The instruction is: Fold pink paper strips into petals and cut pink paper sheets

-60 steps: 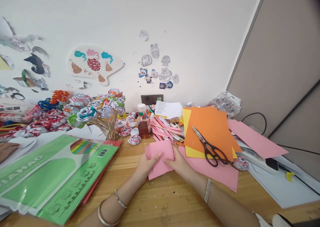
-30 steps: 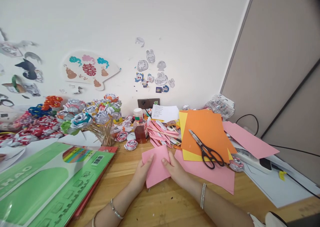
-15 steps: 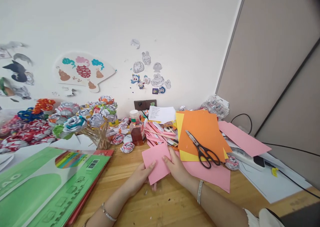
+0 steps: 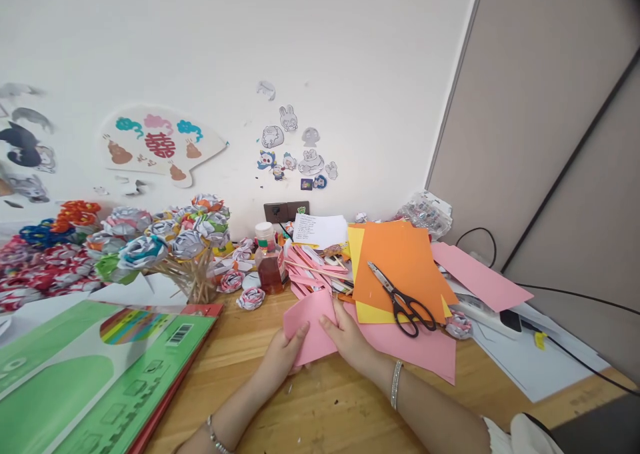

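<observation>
Between both hands, above the wooden table, is a piece of pink paper (image 4: 311, 327), slightly bent, possibly folded or in more than one layer. My left hand (image 4: 284, 351) grips its lower left side, thumb on top and fingers underneath. My right hand (image 4: 345, 331) pinches the right side, its thumb lying across the face of the paper; the fingers behind are hidden. To the right, black-handled scissors (image 4: 403, 299) lie partly opened on a stack of orange paper (image 4: 385, 257) and yellow paper (image 4: 371, 313). A larger pink sheet (image 4: 420, 352) lies under that stack.
Green paper packs (image 4: 75, 381) cover the left of the wooden table (image 4: 240, 347). Behind stand paper flowers on sticks (image 4: 187, 244) and a bottle of amber liquid (image 4: 270, 264). Pink strips (image 4: 305, 267) pile up at the centre. A power strip (image 4: 487, 314) and cable lie at right.
The pink paper has turned and bent a little in my hands, its lower edge now more level. My right thumb has slid slightly left. The whole view has shifted a little.
</observation>
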Action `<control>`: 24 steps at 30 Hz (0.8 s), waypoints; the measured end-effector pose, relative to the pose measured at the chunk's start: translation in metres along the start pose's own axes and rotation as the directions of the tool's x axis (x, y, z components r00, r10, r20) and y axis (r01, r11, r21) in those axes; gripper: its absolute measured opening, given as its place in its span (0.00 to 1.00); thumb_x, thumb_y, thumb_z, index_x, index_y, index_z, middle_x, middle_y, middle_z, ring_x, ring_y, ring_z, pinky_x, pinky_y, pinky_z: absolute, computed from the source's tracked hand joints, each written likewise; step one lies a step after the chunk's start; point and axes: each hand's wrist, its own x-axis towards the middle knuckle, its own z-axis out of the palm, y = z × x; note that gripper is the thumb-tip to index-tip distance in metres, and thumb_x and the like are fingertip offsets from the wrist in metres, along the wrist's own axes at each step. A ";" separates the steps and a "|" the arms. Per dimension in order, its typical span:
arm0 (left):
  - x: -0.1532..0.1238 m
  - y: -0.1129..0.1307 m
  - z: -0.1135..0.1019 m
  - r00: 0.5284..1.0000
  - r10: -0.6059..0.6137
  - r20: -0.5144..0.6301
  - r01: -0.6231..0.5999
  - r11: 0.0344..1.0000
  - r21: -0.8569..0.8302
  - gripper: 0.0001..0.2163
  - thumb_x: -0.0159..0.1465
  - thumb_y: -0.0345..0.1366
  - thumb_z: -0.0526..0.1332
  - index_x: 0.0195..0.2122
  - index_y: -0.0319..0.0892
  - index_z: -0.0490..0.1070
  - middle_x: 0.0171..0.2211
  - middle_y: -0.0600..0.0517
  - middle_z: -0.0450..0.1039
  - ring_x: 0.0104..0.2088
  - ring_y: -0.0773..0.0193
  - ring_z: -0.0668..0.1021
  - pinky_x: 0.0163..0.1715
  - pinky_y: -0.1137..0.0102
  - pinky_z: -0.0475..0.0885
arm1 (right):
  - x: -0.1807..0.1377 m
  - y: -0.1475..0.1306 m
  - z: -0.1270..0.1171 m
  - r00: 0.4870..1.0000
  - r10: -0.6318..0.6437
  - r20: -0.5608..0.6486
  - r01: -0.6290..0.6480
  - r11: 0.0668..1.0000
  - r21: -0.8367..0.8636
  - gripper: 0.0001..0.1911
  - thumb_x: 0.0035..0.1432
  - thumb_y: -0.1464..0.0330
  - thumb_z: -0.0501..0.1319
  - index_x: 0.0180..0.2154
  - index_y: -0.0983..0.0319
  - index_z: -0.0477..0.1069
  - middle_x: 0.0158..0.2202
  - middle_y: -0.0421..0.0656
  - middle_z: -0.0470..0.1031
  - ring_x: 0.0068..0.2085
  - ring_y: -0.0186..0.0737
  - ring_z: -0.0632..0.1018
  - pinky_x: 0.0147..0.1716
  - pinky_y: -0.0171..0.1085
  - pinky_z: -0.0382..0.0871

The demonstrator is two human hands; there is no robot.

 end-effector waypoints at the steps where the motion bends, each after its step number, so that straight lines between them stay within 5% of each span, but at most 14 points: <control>1: 0.000 0.000 -0.001 1.000 -0.002 -0.001 0.002 1.000 0.004 0.19 0.51 0.54 0.54 0.20 0.41 0.65 0.08 0.57 0.65 0.08 0.71 0.63 0.08 0.76 0.51 | 0.000 -0.002 -0.002 1.000 0.003 0.027 -0.004 1.000 0.017 0.17 0.57 0.61 0.49 0.47 0.60 0.59 0.41 0.44 0.68 0.43 0.41 0.69 0.41 0.38 0.64; 9: -0.007 0.004 0.003 1.000 -0.022 -0.001 0.022 0.999 0.033 0.17 0.51 0.53 0.55 0.21 0.43 0.65 0.06 0.58 0.63 0.08 0.69 0.62 0.08 0.75 0.51 | 0.007 0.005 -0.008 0.994 -0.025 -0.109 0.016 0.997 -0.078 0.14 0.55 0.58 0.50 0.26 0.62 0.61 0.25 0.39 0.63 0.28 0.35 0.65 0.29 0.34 0.61; 19: -0.007 0.003 -0.002 0.996 -0.060 0.058 0.051 0.987 0.155 0.16 0.52 0.51 0.55 0.23 0.43 0.65 0.09 0.57 0.65 0.10 0.69 0.65 0.09 0.76 0.55 | 0.008 -0.004 -0.019 0.995 0.017 -0.095 -0.022 0.999 -0.050 0.20 0.55 0.56 0.49 0.18 0.61 0.49 0.19 0.35 0.49 0.22 0.29 0.55 0.21 0.31 0.50; 24: -0.007 0.001 -0.005 0.997 0.023 0.080 -0.039 0.979 0.201 0.16 0.52 0.51 0.55 0.21 0.42 0.64 0.09 0.58 0.64 0.10 0.70 0.65 0.10 0.76 0.56 | 0.010 -0.004 -0.021 0.998 0.007 -0.061 -0.012 0.996 -0.091 0.21 0.57 0.55 0.45 0.19 0.61 0.48 0.18 0.35 0.48 0.21 0.29 0.54 0.20 0.31 0.49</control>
